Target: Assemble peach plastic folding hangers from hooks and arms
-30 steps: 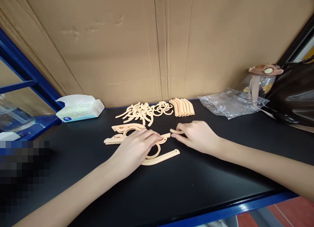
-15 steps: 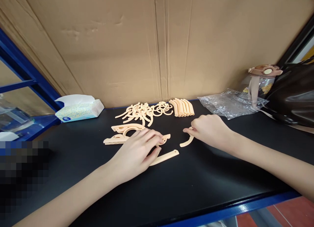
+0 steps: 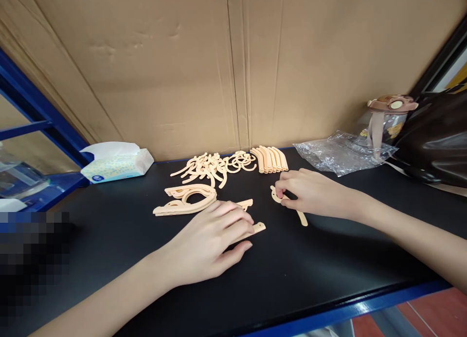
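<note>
My right hand (image 3: pixel 304 190) pinches a beige plastic hanger hook (image 3: pixel 302 218) between thumb and fingers; its curved part points down toward the front right. My left hand (image 3: pixel 219 239) hovers over or rests on a straight beige hanger arm (image 3: pixel 260 227), fingers bent slightly and thumb apart. Whether those fingertips touch the arm is hidden. Another beige piece (image 3: pixel 248 203) sticks out just behind the left fingers. Left of them lie folded beige hangers (image 3: pixel 175 208), partly stacked, with a round opening in the middle.
Along the back lie a loose pile of beige hooks (image 3: pixel 206 167) and a neat row of curved hanger arms (image 3: pixel 270 159). A tissue pack (image 3: pixel 118 167) stands at the left. Clear plastic wrap (image 3: pixel 335 152), a bottle (image 3: pixel 392 118) and a dark bag (image 3: pixel 434 137) occupy the right.
In my right hand the hook has turned, its curved end swinging from lower left to lower right. My left hand has moved a little forward and right, over the straight hanger arm.
</note>
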Demonstrator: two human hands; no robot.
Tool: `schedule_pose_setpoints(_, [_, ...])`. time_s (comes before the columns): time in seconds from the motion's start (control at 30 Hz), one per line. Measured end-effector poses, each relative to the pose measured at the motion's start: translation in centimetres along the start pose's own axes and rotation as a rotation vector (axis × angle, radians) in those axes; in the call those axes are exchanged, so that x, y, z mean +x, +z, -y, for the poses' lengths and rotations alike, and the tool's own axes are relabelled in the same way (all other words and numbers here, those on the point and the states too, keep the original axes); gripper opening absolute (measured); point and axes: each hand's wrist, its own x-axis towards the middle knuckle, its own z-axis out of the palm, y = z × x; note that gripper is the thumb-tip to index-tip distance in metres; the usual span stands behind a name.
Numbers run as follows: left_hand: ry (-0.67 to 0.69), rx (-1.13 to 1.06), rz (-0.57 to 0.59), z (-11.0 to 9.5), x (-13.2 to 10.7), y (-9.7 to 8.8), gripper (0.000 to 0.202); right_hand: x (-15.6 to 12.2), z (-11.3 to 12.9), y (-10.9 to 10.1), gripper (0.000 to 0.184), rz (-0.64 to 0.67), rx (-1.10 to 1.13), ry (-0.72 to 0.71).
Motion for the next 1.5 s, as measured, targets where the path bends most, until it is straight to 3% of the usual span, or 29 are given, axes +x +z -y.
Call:
schedule_pose_setpoints(0.23, [-0.036,-0.009,-0.027,0.9,-0.2,0.3,0.02,-0.3,-0.7,-1.3,0.014,0.099,0.061,-0.024])
schedule_pose_setpoints(0.3, [-0.014,-0.023,-0.018,0.7,-0.3,0.4,0.019,-0.3,-0.7,-1.2,0.005,0.085,0.08,-0.029])
schedule_pose_setpoints(0.4, [-0.006,-0.041,0.008,0.3,-0.3,0.6,0.013,0.0,-0.3,-0.7,0.019,0.042,0.097,-0.022])
schedule_pose_setpoints(0.57, [-0.1,-0.026,0.064,0.4,-0.2,0.3,0.012,0.5,0.6,0.6,0.012,-0.04,0.005,0.004])
schedule_pose_setpoints(0.7, [-0.154,-0.089,0.114,0.7,-0.1,0.2,0.006,0.8,0.9,1.3,0.009,-0.085,-0.032,-0.039])
schedule_pose_setpoints(0.87, [-0.123,-0.17,0.174,0.9,-0.1,0.6,0.007,0.8,1.0,1.6,0.005,-0.11,0.068,-0.118])
schedule_pose_setpoints(1.23, [-0.278,-0.258,-0.03,1.2,-0.2,0.6,0.015,0.5,2.0,2.1,0.013,-0.237,0.165,-0.185])
schedule_pose_setpoints(1.5, [-0.29,-0.252,-0.008,1.2,-0.3,0.8,0.019,0.8,2.2,2.6,0.012,-0.225,0.52,-0.198])
